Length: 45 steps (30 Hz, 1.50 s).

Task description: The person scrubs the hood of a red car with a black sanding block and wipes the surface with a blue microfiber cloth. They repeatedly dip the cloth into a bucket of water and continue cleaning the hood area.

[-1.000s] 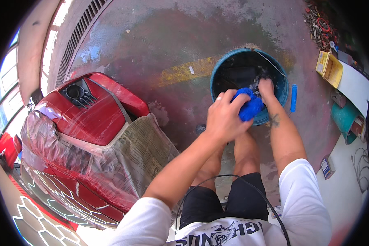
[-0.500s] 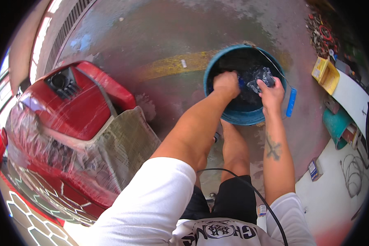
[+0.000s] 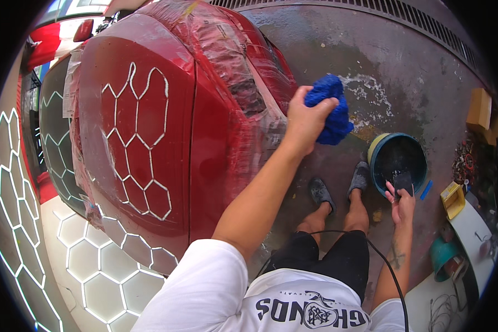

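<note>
My left hand (image 3: 309, 119) is raised beside the red car (image 3: 221, 166), its fingers wrapped round a bunched bright blue cloth (image 3: 332, 110). The car's glossy panel reflects hexagonal lights. Down to the right, my right hand (image 3: 402, 206) grips a small dark flat pad (image 3: 403, 182) at the near rim of the round blue bucket (image 3: 377, 174). Some fingers are spread beside the pad. Dark water with a little foam shows inside the bucket. What the pad is made of I cannot tell.
Clear plastic and masking sheet (image 3: 227, 61) cover parts of the car. A long floor grate (image 3: 409, 25) runs along the far side. At the right lie a yellow container (image 3: 453, 200), a green tub (image 3: 444, 257) and cardboard boxes (image 3: 479, 109). A black cable (image 3: 379, 257) crosses before me.
My view has swung left towards the car. My left hand has come out of the bucket and up with the blue cloth. My right hand stays at the bucket with the dark pad.
</note>
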Each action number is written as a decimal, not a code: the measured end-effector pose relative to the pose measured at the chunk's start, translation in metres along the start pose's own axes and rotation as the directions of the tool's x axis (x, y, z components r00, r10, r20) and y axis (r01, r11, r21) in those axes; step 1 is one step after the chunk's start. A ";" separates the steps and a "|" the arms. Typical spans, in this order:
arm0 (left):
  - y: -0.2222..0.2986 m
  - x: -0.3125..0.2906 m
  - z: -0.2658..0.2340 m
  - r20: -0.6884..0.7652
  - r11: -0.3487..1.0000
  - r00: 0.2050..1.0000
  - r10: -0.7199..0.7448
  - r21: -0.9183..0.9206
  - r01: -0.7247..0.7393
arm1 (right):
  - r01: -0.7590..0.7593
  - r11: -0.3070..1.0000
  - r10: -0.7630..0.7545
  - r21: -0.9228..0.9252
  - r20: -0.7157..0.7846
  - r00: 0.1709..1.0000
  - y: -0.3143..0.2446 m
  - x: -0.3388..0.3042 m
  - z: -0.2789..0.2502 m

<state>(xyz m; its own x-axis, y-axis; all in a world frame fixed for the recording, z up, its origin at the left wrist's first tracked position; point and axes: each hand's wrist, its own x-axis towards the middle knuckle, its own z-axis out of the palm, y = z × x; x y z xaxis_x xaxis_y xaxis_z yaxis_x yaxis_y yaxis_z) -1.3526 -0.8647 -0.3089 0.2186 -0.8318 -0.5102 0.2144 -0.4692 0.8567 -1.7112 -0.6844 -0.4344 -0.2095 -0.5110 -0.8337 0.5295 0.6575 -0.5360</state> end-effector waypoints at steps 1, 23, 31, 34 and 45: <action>0.054 -0.021 -0.028 -0.038 0.999 0.999 0.033 0.010 -0.033 | -0.012 0.999 0.014 -0.031 0.066 0.998 0.001 -0.018 0.033; 0.223 0.059 -0.254 0.411 -0.386 0.560 0.720 0.907 -0.169 | 0.285 0.920 -0.081 -0.270 0.581 0.810 -0.013 -0.041 0.338; 0.176 -0.036 -0.302 0.349 -0.317 0.598 0.722 0.934 -0.163 | 0.332 0.859 -0.097 -0.390 0.513 0.853 -0.019 -0.019 0.364; 0.220 -0.021 -0.361 0.195 -0.226 0.572 0.797 0.974 -0.017 | 0.583 0.754 -0.325 -0.304 0.600 0.732 -0.028 -0.046 0.391; 0.231 0.003 -0.371 0.188 -0.272 0.578 0.794 0.961 0.060 | 0.972 0.231 -0.594 -0.035 0.786 0.170 0.010 -0.106 0.485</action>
<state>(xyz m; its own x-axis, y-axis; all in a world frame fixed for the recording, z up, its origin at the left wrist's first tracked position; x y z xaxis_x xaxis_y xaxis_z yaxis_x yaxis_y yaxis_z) -0.9488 -0.8654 -0.1409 0.1172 -0.9090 0.3999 -0.9595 -0.2076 -0.1906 -1.2853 -0.8921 -0.2874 0.2958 -0.9129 0.2813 -0.1104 -0.3252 -0.9392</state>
